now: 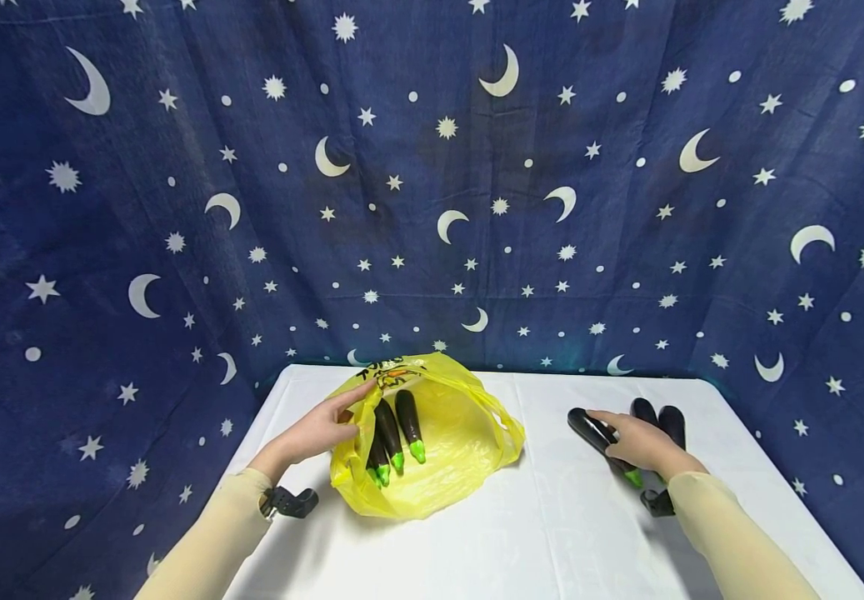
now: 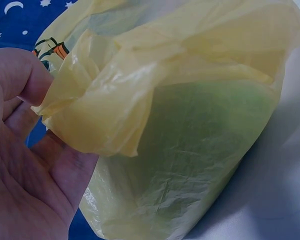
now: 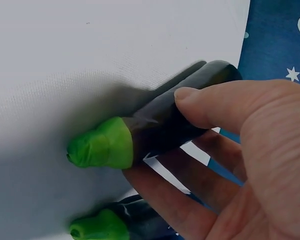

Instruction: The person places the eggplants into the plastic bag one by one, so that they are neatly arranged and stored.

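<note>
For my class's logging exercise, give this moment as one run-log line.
left hand: holds edge of yellow bag | right hand: grips dark eggplant | in bag: other eggplants | on white table: loose eggplants

A dark blue cloth curtain (image 1: 394,242) printed with white crescent moons (image 1: 510,77), stars (image 1: 345,27) and dots (image 1: 412,97) hangs at the back and both sides. Before it stands a white, round-cornered, cloth-covered table (image 1: 551,525)
</note>
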The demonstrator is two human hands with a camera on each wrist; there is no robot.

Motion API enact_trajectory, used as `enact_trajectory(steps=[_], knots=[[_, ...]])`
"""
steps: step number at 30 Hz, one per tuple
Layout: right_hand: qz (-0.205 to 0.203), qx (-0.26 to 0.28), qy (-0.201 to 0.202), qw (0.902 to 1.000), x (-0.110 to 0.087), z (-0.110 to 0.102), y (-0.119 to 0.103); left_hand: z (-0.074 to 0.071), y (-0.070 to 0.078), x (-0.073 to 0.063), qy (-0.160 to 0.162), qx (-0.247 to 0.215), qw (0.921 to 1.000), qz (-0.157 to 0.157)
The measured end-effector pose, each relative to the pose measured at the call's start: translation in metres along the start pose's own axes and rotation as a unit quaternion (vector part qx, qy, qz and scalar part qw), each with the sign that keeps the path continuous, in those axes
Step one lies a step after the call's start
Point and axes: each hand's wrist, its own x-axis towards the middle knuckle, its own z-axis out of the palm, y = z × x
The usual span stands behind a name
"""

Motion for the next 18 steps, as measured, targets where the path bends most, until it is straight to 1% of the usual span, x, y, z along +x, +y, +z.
enact_trajectory(steps=[8,12,16,18], knots=[[0.004,0.005,0.007,1.0000,-0.0012,0.0002,-0.0020,-0.0003,-0.0006,0.0017,-0.001,0.004,1.0000,0.006],[0.007,0.012,0.008,0.9999,-0.0012,0.0015,-0.0013,0.0002,0.0003,0.0011,0.000,0.001,1.0000,0.004],[0.010,0.033,0.008,0.9994,-0.0022,0.0035,-0.0009,0.0015,0.0017,-0.0006,-0.001,-0.005,1.0000,-0.003],[0.015,0.060,0.006,0.9980,-0.0036,0.0044,-0.0018,0.0021,0.0020,-0.0010,-0.001,-0.006,1.0000,-0.005]])
